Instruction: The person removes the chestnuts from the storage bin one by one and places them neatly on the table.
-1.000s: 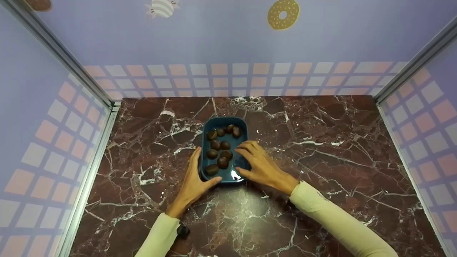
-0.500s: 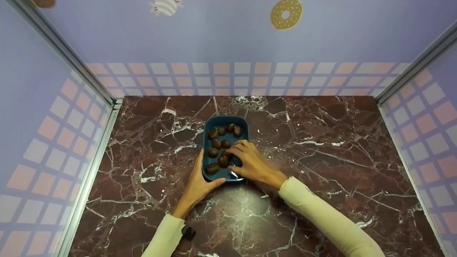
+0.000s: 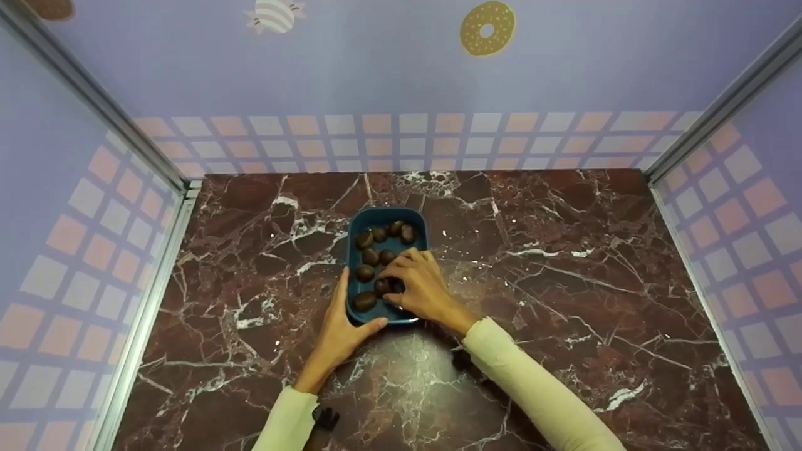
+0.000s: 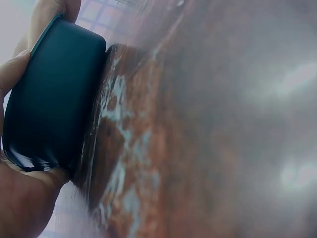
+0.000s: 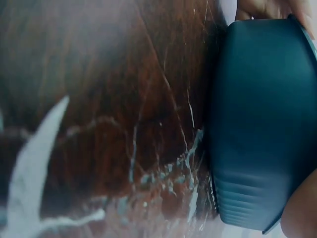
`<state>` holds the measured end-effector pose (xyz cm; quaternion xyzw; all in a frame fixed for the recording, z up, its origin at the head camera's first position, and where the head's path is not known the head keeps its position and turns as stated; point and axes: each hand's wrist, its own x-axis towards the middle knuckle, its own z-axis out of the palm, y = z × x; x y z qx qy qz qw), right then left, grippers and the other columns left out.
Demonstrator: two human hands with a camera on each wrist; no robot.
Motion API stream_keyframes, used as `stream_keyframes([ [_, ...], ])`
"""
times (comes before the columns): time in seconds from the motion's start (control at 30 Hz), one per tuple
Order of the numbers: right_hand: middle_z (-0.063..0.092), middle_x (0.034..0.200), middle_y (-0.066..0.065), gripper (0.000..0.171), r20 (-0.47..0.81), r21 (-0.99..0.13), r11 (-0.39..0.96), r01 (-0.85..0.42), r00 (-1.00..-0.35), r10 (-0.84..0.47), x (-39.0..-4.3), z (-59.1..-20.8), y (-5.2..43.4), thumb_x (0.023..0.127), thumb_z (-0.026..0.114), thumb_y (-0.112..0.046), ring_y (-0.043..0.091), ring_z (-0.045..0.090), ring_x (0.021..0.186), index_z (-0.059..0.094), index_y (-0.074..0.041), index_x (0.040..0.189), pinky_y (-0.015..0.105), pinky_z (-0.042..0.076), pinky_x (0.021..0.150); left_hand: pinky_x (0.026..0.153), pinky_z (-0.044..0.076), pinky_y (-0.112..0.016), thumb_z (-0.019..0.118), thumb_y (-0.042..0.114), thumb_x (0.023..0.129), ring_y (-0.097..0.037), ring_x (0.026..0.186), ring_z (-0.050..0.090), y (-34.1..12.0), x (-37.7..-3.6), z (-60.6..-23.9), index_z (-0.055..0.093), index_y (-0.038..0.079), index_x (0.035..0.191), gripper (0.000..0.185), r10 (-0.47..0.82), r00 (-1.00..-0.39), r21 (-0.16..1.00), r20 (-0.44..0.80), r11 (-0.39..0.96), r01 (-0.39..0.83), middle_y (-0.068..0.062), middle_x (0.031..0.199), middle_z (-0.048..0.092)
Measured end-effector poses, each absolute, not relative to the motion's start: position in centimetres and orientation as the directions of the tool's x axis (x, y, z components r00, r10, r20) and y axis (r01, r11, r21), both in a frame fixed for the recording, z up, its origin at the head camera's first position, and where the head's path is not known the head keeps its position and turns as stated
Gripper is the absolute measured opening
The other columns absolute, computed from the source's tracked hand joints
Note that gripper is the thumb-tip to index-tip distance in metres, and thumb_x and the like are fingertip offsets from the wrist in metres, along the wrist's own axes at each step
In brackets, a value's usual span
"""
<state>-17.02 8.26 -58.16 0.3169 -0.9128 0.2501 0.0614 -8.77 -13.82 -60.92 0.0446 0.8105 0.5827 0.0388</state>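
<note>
A blue rectangular tray (image 3: pixel 356 216) with rounded corners stands on the marble-patterned surface, with several brown chestnuts (image 3: pixel 365 273) inside. My left hand (image 3: pixel 341 329) holds its near left corner, fingers along the left side and thumb at the near edge. In the left wrist view the dark tray wall (image 4: pixel 54 94) sits between thumb and fingers. Reaching in over the right rim, my right hand (image 3: pixel 423 291) has thumb and fingertips around a chestnut (image 3: pixel 382 287) in the near half. That hand hides part of the tray. The right wrist view shows the tray's outer wall (image 5: pixel 262 114).
Purple panels with a pink and white checked band (image 3: pixel 413 134) enclose the back and both sides. A metal rail (image 3: pixel 147 307) runs along the left edge of the marbled surface (image 3: pixel 564 263). Dark wrist devices (image 3: pixel 326 418) show under the sleeves.
My right hand has moved left from the tray's right rim, farther in over the chestnuts, and its fingers have closed around one. The left hand stays at the near left corner.
</note>
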Motion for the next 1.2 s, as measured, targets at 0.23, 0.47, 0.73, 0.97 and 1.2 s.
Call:
stream_keyframes([
  [0.23,0.079,0.120,-0.003,0.030,0.280,-0.446,0.666,-0.598,-0.800,-0.530,-17.04,-58.38,8.03,0.088,0.095,-0.032,0.024,0.058,0.123,0.087,-0.023,0.116,0.048,0.042,0.107,0.129,0.019,-0.072,0.094,0.028,0.092,-0.041,0.169,0.011,-14.03,-8.46,-60.89,0.009,0.018,0.179,0.123,0.110,-0.994,0.950,-0.005,0.311,0.030,-0.016,0.185,0.007],
  [0.47,0.079,0.119,-0.002,0.030,0.280,-0.451,0.674,-0.585,-0.810,-0.516,-16.66,-58.28,8.57,0.086,0.096,-0.030,0.024,0.058,0.122,0.087,-0.023,0.114,0.048,0.041,0.107,0.130,0.017,-0.072,0.094,0.029,0.091,-0.041,0.168,0.010,-13.63,-8.39,-61.07,0.008,0.018,0.180,0.124,0.127,-0.992,0.956,-0.005,0.293,0.033,-0.015,0.185,0.006],
  [0.73,0.080,0.118,-0.002,0.030,0.311,-0.443,0.669,-0.597,-0.802,-0.509,-17.05,-58.33,8.02,0.087,0.095,-0.031,0.024,0.059,0.120,0.087,-0.022,0.116,0.048,0.042,0.105,0.130,0.017,-0.071,0.093,0.032,0.092,-0.040,0.168,0.014,-14.32,-8.87,-60.91,0.007,0.020,0.180,0.123,0.134,-0.991,0.963,-0.009,0.269,0.027,-0.011,0.184,0.009],
  [0.97,0.080,0.117,-0.003,0.032,0.307,-0.407,0.698,-0.589,-0.808,-0.503,-16.93,-58.43,8.25,0.085,0.097,-0.031,0.023,0.059,0.120,0.087,-0.022,0.114,0.046,0.042,0.105,0.131,0.018,-0.070,0.093,0.033,0.093,-0.040,0.168,0.016,-14.22,-9.00,-60.91,0.006,0.022,0.180,0.123,0.153,-0.988,0.963,-0.029,0.268,0.013,-0.009,0.184,0.012],
  [1.2,0.080,0.117,-0.003,0.032,0.301,-0.390,0.701,-0.596,-0.803,-0.515,-16.86,-58.25,7.91,0.085,0.095,-0.033,0.023,0.059,0.119,0.087,-0.023,0.115,0.046,0.042,0.105,0.130,0.018,-0.072,0.093,0.030,0.093,-0.042,0.168,0.015,-14.60,-8.89,-60.88,0.007,0.020,0.180,0.123,0.147,-0.989,0.962,-0.026,0.273,0.015,-0.011,0.184,0.011],
])
